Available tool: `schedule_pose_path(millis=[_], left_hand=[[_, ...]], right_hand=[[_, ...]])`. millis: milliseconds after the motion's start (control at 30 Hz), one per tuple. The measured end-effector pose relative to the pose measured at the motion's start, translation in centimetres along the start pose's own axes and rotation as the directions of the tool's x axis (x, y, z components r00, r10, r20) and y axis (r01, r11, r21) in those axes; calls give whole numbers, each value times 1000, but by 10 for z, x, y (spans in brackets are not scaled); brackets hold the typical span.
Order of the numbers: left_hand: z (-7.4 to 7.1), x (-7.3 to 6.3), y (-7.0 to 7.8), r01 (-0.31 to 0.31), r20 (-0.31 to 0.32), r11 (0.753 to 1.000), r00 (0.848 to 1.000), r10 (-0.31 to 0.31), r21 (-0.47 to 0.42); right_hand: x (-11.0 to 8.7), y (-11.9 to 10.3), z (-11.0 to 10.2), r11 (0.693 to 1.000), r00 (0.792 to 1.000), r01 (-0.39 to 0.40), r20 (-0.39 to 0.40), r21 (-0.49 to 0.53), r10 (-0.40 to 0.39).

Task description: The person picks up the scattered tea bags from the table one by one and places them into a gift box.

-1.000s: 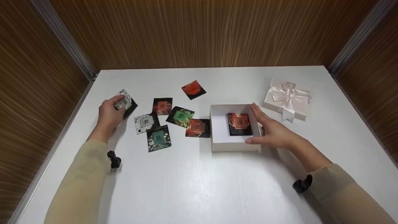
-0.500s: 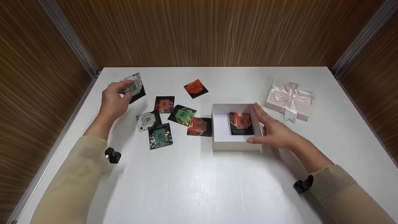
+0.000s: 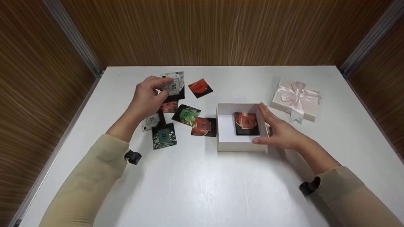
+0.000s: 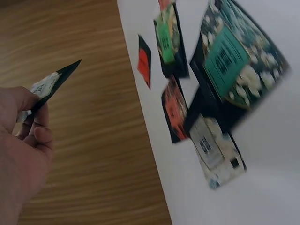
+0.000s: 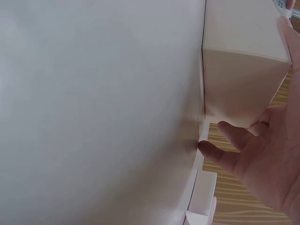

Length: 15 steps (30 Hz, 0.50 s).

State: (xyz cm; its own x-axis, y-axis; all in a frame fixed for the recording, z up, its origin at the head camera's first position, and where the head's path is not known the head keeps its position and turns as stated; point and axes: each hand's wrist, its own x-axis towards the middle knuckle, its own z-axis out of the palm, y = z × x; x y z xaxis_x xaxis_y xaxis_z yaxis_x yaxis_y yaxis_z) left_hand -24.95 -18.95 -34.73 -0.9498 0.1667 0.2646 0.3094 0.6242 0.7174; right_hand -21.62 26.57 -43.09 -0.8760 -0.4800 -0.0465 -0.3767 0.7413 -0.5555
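Note:
My left hand (image 3: 150, 96) pinches a white-and-black sachet, like a tea bag packet (image 3: 177, 83), by its left side. This packet is held up above the table's far left part, partly over a red packet (image 3: 170, 107). In the left wrist view it is seen nearly edge-on between thumb and fingers. On the right, my right hand (image 3: 282, 132) holds the open white box (image 3: 241, 147) by its right side, thumb at the front corner and index finger at the back corner. Lower fingers (image 5: 220, 157) reach along the outside wall. Inside the box lies a red-and-black packet (image 3: 246, 123).
Left of the box lie a green packet (image 3: 187, 115), a red one (image 3: 203, 126) against its wall, a teal one (image 3: 164, 136) and another white one (image 3: 152, 120). An orange-red packet (image 3: 200, 87) lies farther back. A lid with a pink bow (image 3: 296, 97) rests at the right.
My left hand has lifted the white packet from the table's left side and carried it right, towards the loose packets. The right hand keeps its hold on the box.

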Motion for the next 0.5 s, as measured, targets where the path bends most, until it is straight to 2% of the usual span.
schedule_pose_path(millis=[200, 400, 500], left_hand=[[21, 0, 22, -26, 76, 997, 997, 31, -69], [45, 1, 37, -116, 110, 990, 986, 125, -83], [55, 1, 42, -131, 131, 988, 981, 140, -81]], right_hand=[[1, 0, -1, 1000, 1000, -4, 1, -3, 4], [0, 1, 0, 1000, 1000, -14, -1, -1, 14], [0, 0, 0, 1000, 1000, -16, 1, 0, 16]])
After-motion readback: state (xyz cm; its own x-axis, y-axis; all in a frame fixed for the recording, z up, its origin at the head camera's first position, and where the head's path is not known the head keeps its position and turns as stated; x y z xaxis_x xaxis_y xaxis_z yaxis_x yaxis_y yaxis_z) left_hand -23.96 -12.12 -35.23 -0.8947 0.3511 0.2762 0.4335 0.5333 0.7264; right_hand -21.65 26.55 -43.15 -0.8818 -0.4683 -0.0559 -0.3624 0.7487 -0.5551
